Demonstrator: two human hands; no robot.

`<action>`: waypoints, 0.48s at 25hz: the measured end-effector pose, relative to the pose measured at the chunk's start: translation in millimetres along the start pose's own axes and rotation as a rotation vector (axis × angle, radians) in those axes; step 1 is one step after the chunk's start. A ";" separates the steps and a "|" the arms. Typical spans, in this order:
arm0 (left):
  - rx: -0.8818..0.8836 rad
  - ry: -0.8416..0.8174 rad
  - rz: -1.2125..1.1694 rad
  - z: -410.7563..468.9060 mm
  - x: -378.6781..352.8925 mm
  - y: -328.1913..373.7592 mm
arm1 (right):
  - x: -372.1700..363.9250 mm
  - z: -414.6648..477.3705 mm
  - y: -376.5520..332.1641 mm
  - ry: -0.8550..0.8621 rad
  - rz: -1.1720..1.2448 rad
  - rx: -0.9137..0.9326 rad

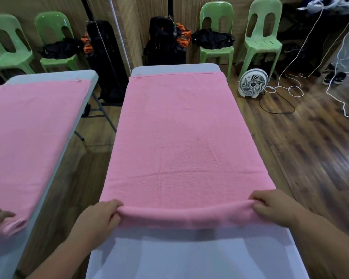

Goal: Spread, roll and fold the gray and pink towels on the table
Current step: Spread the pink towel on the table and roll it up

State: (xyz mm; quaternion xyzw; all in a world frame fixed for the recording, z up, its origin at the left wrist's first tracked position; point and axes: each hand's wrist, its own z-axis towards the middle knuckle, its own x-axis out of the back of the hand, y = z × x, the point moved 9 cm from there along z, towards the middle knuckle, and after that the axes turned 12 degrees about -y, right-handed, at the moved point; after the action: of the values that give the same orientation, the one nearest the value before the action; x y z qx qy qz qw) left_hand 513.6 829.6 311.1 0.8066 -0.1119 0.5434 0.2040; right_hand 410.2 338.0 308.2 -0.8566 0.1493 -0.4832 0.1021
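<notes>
A pink towel [177,127] lies spread flat along almost the whole white table [189,256]. Its near edge is curled over into a thin roll [185,215] that runs across the table's width. My left hand [98,219] pinches the left end of that roll, fingers curled over the top. At the right end, my right hand [275,208] grips it the same way. No gray towel is in view.
A wall mirror [34,137] on the left repeats the table, towel and a hand. Green plastic chairs [258,43] and black bags [163,41] stand beyond the table's far end. A white fan [252,82] and loose cables [290,85] lie on the wooden floor to the right.
</notes>
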 end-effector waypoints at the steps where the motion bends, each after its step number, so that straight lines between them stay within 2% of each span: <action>1: 0.003 0.042 0.038 6.3 3.9 0.3 | 9.4 4.5 -4.3 0.060 -0.023 0.010; 3: -0.027 0.045 0.140 11.6 -3.0 12.1 | 9.8 10.0 -30.0 0.202 -0.174 0.154; 5: -0.079 -0.008 0.198 7.3 -19.6 21.5 | -21.5 7.3 -49.2 0.157 -0.316 0.265; 7: -0.044 -0.020 0.180 4.6 -24.3 13.5 | -30.9 5.0 -30.9 0.185 -0.309 0.192; 10: -0.013 0.096 0.124 -0.7 -12.0 3.7 | -19.8 -5.0 -0.5 0.273 -0.199 0.092; 12: -0.027 0.120 0.099 -10.3 -3.9 10.5 | -16.6 -12.9 1.6 0.188 -0.182 0.027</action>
State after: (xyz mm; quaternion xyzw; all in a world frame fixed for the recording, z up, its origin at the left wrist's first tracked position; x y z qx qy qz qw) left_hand 499.3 824.6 313.0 0.7632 -0.1464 0.5987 0.1939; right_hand 390.7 342.0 301.1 -0.8161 0.0735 -0.5705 0.0551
